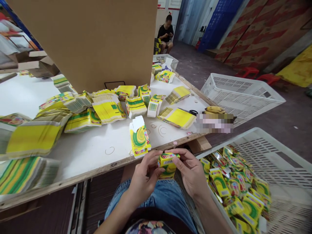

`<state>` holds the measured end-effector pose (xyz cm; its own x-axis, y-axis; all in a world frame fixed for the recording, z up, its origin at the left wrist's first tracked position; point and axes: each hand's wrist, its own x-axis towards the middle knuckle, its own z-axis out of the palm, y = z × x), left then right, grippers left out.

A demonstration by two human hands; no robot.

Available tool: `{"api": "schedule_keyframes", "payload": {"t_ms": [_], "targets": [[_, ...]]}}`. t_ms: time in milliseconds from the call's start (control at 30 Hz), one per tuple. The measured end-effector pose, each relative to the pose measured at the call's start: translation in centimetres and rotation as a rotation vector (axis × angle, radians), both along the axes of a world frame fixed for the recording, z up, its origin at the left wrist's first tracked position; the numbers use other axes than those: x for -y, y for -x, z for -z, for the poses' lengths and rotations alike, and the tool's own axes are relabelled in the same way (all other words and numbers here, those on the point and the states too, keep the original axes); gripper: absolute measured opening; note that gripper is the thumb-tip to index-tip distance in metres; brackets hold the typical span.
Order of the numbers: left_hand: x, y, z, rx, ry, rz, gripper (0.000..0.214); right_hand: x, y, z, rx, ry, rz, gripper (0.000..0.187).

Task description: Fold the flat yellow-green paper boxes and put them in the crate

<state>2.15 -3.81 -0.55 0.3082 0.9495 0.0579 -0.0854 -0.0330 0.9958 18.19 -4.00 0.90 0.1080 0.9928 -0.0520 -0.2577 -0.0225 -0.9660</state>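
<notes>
Over my lap, both hands hold one small yellow-and-green carton (167,164). My left hand (143,180) grips its left side with curled fingers, and my right hand (191,172) pinches its top and right side. Just ahead, at the table's front edge, stands an opened carton (139,138) of the same print with its white flap up. Stacks of flat printed carton blanks (108,107) lie across the white tabletop (97,146).
A white plastic crate (268,156) at my right holds several folded cartons (234,188). Another white crate (241,94) sits beyond it on the floor. Scissors (192,112) lie near the table's right edge. A large brown cardboard sheet (97,39) stands behind the stacks. A person sits far back.
</notes>
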Motion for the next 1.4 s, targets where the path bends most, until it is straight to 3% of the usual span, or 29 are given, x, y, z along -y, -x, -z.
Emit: {"api": "schedule_keyframes", "payload": {"t_ms": [167, 400, 567, 633, 700, 833, 900, 967, 1100, 1233, 1333, 1400], "targets": [[0.2, -0.2, 0.0, 0.049, -0.004, 0.012, 0.036, 0.0, 0.3, -0.1, 0.004, -0.034, 0.042, 0.017], [-0.1, -0.7, -0.3, 0.226, 0.084, 0.01, 0.037, 0.4, 0.3, 0.4, 0.288, -0.127, 0.14, 0.021], [0.1, -1.2, 0.1, 0.183, 0.088, -0.007, 0.032, 0.2, 0.7, 0.8, 0.394, -0.18, 0.136, 0.013], [0.3, -1.0, 0.1, 0.112, 0.042, 0.009, 0.034, 0.2, -0.3, 0.3, 0.445, -0.192, 0.123, 0.01], [0.0, -0.4, 0.0, -0.034, -0.098, -0.044, 0.035, 0.6, -2.8, -0.6, 0.628, -0.197, 0.22, 0.014], [-1.5, 1.7, 0.3, -0.435, -0.44, -0.411, 0.036, 1.2, -8.8, -2.2, 1.252, -0.209, 0.614, 0.028], [-2.4, 2.3, 0.9, -0.575, -0.46, -0.441, 0.038, 0.8, -9.5, -1.9, 1.34, -0.233, 0.566, 0.032], [-2.8, 2.4, 1.6, -0.636, -0.423, -0.362, 0.039, -0.2, -7.6, -0.8, 1.215, -0.235, 0.388, 0.028], [-2.6, 2.0, 1.9, -0.64, -0.351, -0.27, 0.044, -3.6, 0.3, 1.9, 0.974, -0.199, 0.165, 0.022], [-2.5, 2.2, 1.5, -0.613, -0.27, -0.25, 0.049, -5.9, 5.8, 2.9, 0.881, -0.211, 0.132, 0.014], [-2.6, 2.5, 1.4, -0.592, -0.235, -0.25, 0.049, -6.3, 6.6, 3.4, 0.776, -0.158, 0.191, 0.009], [-2.7, 2.5, 1.5, -0.585, -0.235, -0.246, 0.048, -6.4, 6.4, 3.8, 0.675, -0.103, 0.202, 0.017]]}}
